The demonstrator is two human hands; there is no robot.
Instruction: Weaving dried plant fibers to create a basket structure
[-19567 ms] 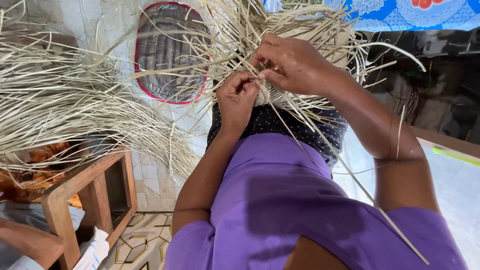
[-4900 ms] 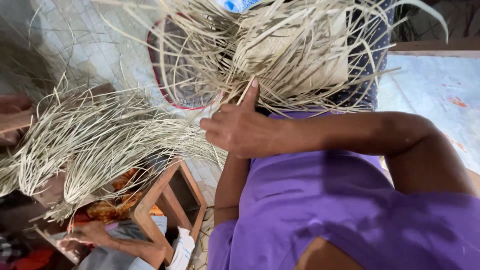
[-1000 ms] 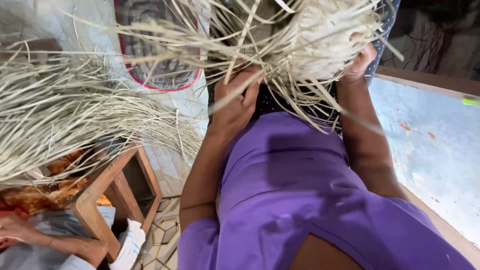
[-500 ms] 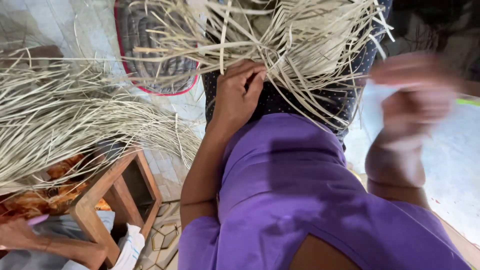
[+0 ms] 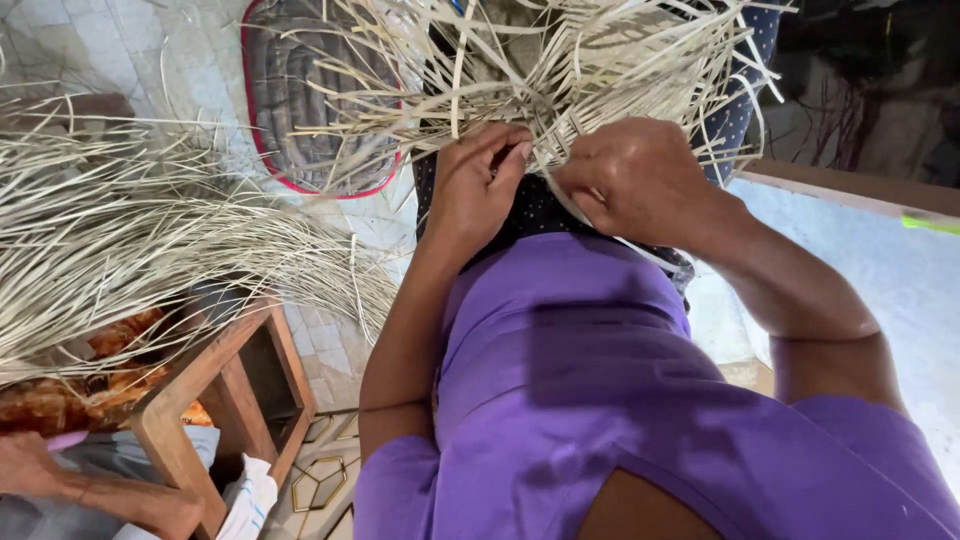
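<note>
Change: right hand [image 5: 630, 180] swung back in from the side to the straw weave [image 5: 560, 80].
Weave: sat on the lap, strips splaying outward.
Right hand: closed, pinching strips, wrist bent down.
Left hand [image 5: 480, 185]: curled, fingertips gripping a strip, touching the weave's edge.

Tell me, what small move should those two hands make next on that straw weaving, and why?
Probably the right hand should draw its pale strip snug across the woven piece, while the left hand pins the crossing; both hands meet at its near edge, with many loose strands splayed around.
</note>
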